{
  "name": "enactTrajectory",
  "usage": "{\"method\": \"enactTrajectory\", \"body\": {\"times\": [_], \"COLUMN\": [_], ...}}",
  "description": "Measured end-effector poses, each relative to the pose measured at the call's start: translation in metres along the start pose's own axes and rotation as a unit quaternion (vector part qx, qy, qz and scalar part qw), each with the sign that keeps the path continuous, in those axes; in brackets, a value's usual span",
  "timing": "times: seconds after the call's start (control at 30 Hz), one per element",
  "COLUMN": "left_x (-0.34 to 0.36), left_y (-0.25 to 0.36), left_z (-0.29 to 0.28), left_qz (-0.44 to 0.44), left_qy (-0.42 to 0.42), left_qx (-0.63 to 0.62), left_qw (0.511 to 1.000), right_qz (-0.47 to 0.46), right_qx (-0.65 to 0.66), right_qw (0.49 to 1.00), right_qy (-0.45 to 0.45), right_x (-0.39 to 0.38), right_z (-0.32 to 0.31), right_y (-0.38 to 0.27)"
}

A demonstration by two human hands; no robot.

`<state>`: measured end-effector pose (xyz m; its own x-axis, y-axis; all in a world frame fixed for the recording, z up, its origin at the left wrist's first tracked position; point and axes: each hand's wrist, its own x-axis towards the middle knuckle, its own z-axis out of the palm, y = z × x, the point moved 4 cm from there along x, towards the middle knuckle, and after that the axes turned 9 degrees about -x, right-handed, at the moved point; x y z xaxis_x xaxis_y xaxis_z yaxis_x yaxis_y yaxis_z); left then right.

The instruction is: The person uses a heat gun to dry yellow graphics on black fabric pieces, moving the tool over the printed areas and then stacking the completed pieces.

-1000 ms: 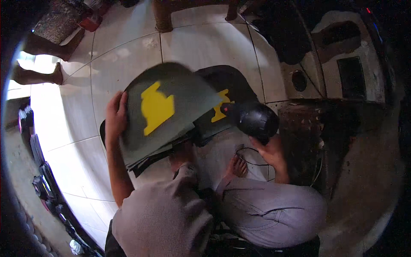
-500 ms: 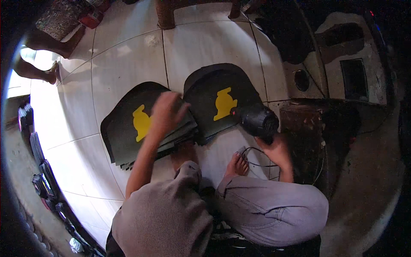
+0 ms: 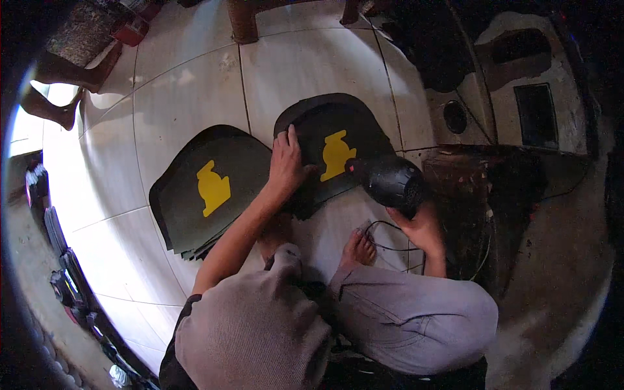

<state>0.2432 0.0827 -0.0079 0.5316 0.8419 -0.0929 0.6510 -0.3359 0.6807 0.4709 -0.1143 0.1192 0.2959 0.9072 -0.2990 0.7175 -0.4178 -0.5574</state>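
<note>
Two stacks of dark, round-topped sheet pieces lie side by side on the floor. The left stack is fanned at its lower edge, and a yellow cut-out shape shows on its top piece. On the right stack is a similar yellow shape. My left hand rests on the left edge of the right stack, fingers stretched forward and thumb apart. My right hand is closed around the handle of a black hair dryer, its nozzle pointing left beside the right stack's yellow shape.
A cord loops by my bare foot. Right of the dryer stands a worn brown box. Wooden furniture legs stand at the far side. Another person's feet are at upper left. Dark stacked items line the left edge.
My left hand has moved right, from above the left stack onto the right stack's edge. My right hand keeps the hair dryer in nearly the same place.
</note>
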Motion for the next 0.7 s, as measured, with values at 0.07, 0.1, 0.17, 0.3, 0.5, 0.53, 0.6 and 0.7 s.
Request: {"method": "enactTrajectory", "body": {"times": [0.07,0.1,0.17,0.3,0.5,0.53,0.6,0.7], "left_x": [-0.001,-0.002,-0.002,-0.004,-0.001,-0.002,0.001,-0.006], "left_y": [-0.002,-0.003,-0.003,0.003,0.0,0.0,0.018,0.029], "left_z": [0.001,0.0,0.002,0.003,0.0,-0.003,-0.014,-0.057], "left_qz": [-0.005,-0.007,-0.031,0.027,0.027,0.013,-0.003,-0.016], "left_qy": [0.011,0.017,-0.013,0.029,-0.004,0.001,0.002,0.026], "left_qx": [-0.03,-0.044,-0.095,-0.139,-0.171,-0.178,-0.205,-0.196], "left_qw": [0.999,0.999,0.995,0.989,0.985,0.984,0.979,0.98], "right_qz": [-0.003,0.0,0.007,0.014,-0.005,-0.011,0.004,0.029], "right_qx": [0.016,0.027,0.048,0.024,0.088,0.096,0.105,0.11], "right_qw": [1.0,1.0,0.999,1.0,0.996,0.995,0.994,0.993], "right_qy": [-0.009,-0.011,-0.013,-0.008,-0.028,-0.023,-0.016,-0.03], "right_x": [0.002,0.003,0.004,0.004,0.009,0.009,0.006,0.005], "right_z": [0.003,0.003,0.004,0.004,0.009,0.007,-0.001,0.007], "right_y": [0.003,0.002,-0.002,-0.002,-0.006,-0.014,-0.016,-0.003]}}
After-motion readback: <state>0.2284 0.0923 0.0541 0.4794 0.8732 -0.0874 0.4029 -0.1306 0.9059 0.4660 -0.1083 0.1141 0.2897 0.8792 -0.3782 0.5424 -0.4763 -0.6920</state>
